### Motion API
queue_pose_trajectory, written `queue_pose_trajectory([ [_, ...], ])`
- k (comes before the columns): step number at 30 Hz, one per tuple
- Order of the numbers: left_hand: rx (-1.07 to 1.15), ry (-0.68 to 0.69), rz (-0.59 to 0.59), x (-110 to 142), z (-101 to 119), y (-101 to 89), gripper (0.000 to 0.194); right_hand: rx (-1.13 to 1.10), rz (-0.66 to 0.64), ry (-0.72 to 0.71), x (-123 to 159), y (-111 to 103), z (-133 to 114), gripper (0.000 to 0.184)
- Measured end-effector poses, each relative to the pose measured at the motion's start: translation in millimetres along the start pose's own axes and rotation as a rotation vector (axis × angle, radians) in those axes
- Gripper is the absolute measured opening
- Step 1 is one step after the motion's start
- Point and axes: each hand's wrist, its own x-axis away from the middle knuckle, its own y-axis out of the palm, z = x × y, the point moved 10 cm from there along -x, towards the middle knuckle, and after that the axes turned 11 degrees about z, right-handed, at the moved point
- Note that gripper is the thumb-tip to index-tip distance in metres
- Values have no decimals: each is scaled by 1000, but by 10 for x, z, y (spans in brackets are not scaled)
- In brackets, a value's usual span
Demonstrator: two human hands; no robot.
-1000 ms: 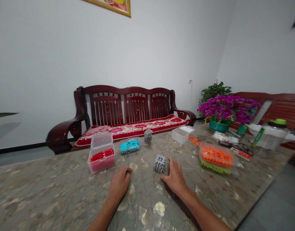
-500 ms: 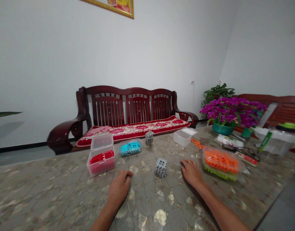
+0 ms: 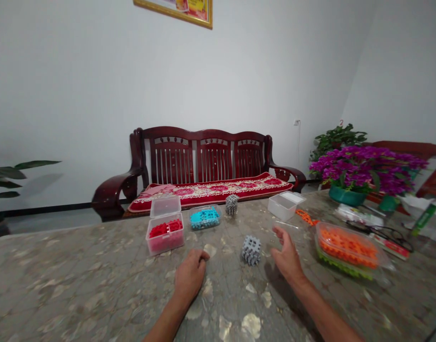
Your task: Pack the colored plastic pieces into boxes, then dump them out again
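My left hand (image 3: 190, 274) rests on the tabletop (image 3: 97, 285), fingers curled in narrow. Between its two and three o'clock sits the nearer gray block (image 3: 251, 250). At the block's three o'clock, apart from it, my right hand (image 3: 288, 258) has thumb and forefinger spread.
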Motion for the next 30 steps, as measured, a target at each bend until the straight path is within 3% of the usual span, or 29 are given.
queue_pose_trajectory([
  [4, 2, 2, -3, 10, 15, -5, 28, -19, -165, 148, 463, 260, 110, 92],
  [7, -1, 1, -4, 13, 22, -9, 28, 125, -227, 106, 570, 341, -32, 102],
  [11, -5, 6, -12, 14, 33, -12, 29, 281, -267, 54, 522, 417, -271, 108],
  [15, -9, 10, -17, 14, 46, -19, 29, 386, -251, 33, 482, 447, -331, 99],
  [21, -16, -1, -18, 17, 42, -22, 28, 475, -252, -32, 444, 455, -318, 88],
  [30, -9, 0, -16, 19, 50, -32, 28, 620, -173, 3, 165, 139, -6, 78],
])
